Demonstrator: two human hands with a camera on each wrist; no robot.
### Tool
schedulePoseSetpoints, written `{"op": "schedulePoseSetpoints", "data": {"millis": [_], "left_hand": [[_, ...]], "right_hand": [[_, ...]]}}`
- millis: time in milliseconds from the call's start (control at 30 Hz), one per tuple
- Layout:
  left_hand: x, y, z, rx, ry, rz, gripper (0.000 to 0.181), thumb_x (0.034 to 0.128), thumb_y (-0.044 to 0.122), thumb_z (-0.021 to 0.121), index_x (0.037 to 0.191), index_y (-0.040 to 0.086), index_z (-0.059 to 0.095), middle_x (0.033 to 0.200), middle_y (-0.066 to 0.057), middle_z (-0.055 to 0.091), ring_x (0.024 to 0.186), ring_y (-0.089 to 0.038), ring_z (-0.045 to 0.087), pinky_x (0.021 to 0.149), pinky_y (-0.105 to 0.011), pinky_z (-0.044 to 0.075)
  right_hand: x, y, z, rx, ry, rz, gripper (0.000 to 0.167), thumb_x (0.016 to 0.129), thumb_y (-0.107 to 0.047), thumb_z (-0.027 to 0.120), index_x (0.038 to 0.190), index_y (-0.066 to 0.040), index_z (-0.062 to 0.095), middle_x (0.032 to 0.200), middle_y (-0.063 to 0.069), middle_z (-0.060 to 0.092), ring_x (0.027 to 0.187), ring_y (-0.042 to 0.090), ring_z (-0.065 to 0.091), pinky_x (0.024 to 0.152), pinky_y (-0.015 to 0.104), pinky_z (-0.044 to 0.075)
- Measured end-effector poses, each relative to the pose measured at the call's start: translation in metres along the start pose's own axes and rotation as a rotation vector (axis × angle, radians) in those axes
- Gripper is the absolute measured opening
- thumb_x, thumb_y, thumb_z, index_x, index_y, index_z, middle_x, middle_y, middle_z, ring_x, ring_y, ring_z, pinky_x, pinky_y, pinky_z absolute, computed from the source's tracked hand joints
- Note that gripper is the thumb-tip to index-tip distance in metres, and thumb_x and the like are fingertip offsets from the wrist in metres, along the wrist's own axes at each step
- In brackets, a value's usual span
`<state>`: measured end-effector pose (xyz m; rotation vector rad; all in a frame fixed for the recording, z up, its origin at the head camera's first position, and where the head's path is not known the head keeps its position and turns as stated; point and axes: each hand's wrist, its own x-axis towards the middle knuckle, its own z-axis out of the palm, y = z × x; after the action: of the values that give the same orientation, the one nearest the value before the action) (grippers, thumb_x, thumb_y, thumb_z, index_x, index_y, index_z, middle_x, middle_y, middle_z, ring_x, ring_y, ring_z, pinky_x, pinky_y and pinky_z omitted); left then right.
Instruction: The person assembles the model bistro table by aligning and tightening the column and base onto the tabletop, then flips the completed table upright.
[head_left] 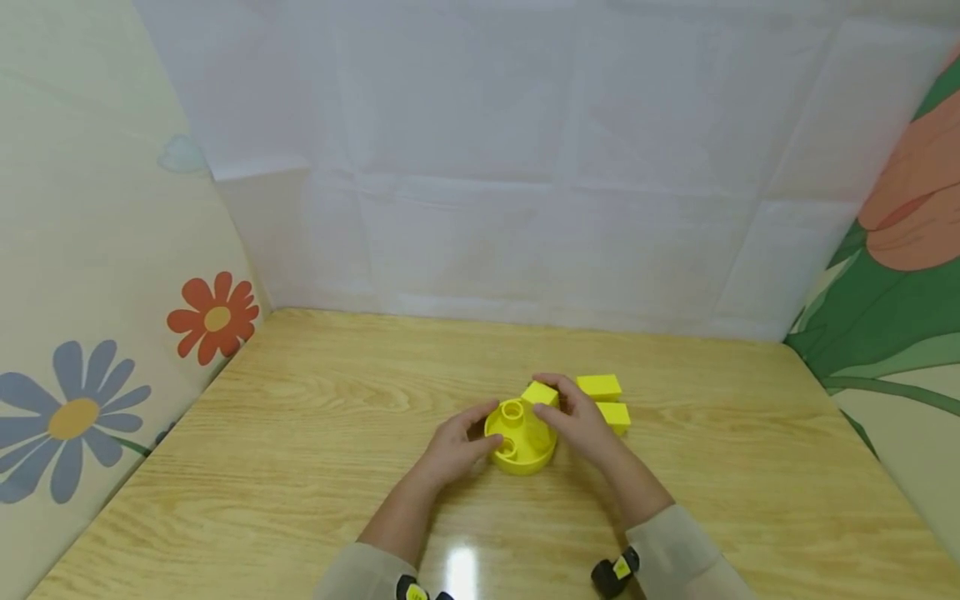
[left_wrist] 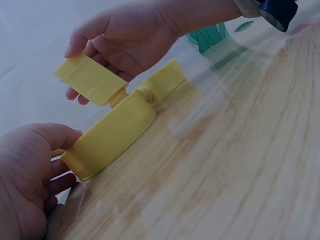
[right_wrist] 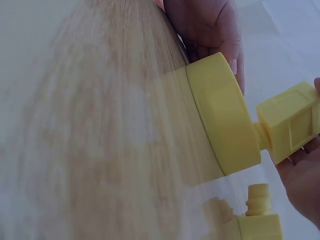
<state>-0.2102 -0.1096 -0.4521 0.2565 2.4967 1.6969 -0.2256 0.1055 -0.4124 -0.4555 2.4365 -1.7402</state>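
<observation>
A round yellow base [head_left: 522,463] with ring-shaped sockets lies on the table. My left hand [head_left: 454,448] grips its left side, thumb near the front socket. Between the thumb and fingers of my right hand [head_left: 587,423] is a yellow block [head_left: 540,395], upright over the base's right part. In the left wrist view the block [left_wrist: 90,80] meets the base [left_wrist: 117,132] by a narrow neck; the right wrist view also shows this neck [right_wrist: 262,136] at the base. How deep it sits in a socket is hidden.
Two more yellow blocks, one farther back [head_left: 598,387] and one nearer [head_left: 615,417], lie just right of my right hand on the wooden table [head_left: 337,400]. A white cloth [head_left: 465,167] hangs behind the table, with flower-patterned cloths at both sides.
</observation>
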Motion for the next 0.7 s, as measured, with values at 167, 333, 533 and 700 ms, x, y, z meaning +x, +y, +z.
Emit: {"op": "schedulePoseSetpoints", "data": {"millis": [167, 333, 533, 700], "left_hand": [[0.0, 0.001, 0.0, -0.004, -0.006, -0.007, 0.055, 0.0911, 0.019, 0.068, 0.141, 0.004, 0.051, 0.145, -0.017, 0.051, 0.137, -0.035, 0.044, 0.115, -0.053, 0.032], [0.0, 0.0, 0.0, -0.01, -0.008, -0.013, 0.055, 0.0912, 0.019, 0.068, 0.142, 0.005, 0.05, 0.146, -0.016, 0.05, 0.138, -0.036, 0.042, 0.116, -0.053, 0.031], [0.001, -0.001, 0.0, -0.006, -0.003, -0.007, 0.056, 0.0902, 0.019, 0.069, 0.141, 0.005, 0.051, 0.146, -0.016, 0.051, 0.138, -0.036, 0.043, 0.116, -0.052, 0.031], [0.001, -0.001, -0.001, -0.007, -0.01, -0.015, 0.056, 0.0905, 0.02, 0.069, 0.142, 0.006, 0.051, 0.146, -0.016, 0.05, 0.138, -0.036, 0.043, 0.116, -0.052, 0.032]], "right_hand": [[0.001, 0.004, 0.001, 0.08, 0.019, 0.021, 0.05, 0.095, -0.013, 0.061, 0.141, -0.004, 0.045, 0.144, 0.017, 0.049, 0.131, 0.03, 0.047, 0.114, 0.047, 0.037], [0.0, 0.009, -0.001, 0.075, 0.067, 0.068, 0.056, 0.093, -0.019, 0.067, 0.142, -0.008, 0.045, 0.146, 0.014, 0.048, 0.137, 0.031, 0.042, 0.117, 0.052, 0.03], [-0.002, 0.01, -0.003, 0.118, 0.078, 0.058, 0.05, 0.095, -0.009, 0.061, 0.142, -0.004, 0.044, 0.142, 0.016, 0.05, 0.13, 0.027, 0.046, 0.113, 0.045, 0.036], [-0.002, 0.011, -0.003, 0.103, 0.133, 0.066, 0.048, 0.094, -0.01, 0.064, 0.139, -0.005, 0.048, 0.125, 0.016, 0.058, 0.109, 0.017, 0.054, 0.096, 0.028, 0.046]]}}
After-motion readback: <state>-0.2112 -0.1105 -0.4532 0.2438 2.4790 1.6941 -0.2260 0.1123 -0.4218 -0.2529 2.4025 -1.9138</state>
